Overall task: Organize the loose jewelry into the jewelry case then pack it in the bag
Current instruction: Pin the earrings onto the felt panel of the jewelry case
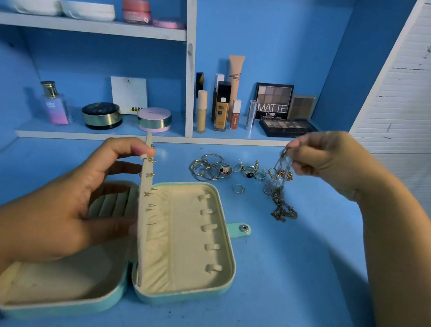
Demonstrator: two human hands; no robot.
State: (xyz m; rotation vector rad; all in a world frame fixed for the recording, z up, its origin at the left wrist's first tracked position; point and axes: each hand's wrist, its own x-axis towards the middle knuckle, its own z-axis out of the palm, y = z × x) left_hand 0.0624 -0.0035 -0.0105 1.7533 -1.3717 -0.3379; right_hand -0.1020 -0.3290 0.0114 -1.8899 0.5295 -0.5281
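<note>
1. Holding the cream middle flap (pixel 140 236) of the jewelry case (pixel 186 245) upright, my left hand (pixel 71 198) pinches its top edge between thumb and fingers. Small stud earrings (pixel 150 175) poke through the flap.
2. The case lies open on the blue table (pixel 286 298) at lower centre of the frame. It has a mint-green shell and cream lining, with ring rolls (pixel 114 202) in the left half. The right half holds a gathered pocket (pixel 160 233) and five small tabs (pixel 208 227), and a snap tab (pixel 244 228) sits at its right edge.
3. My right hand (pixel 328 159), at centre right, pinches a bunch of chains (pixel 280 189) that hang down onto the table.
4. Loose rings (pixel 221 169) lie clustered just above the case, left of the chains.
</note>
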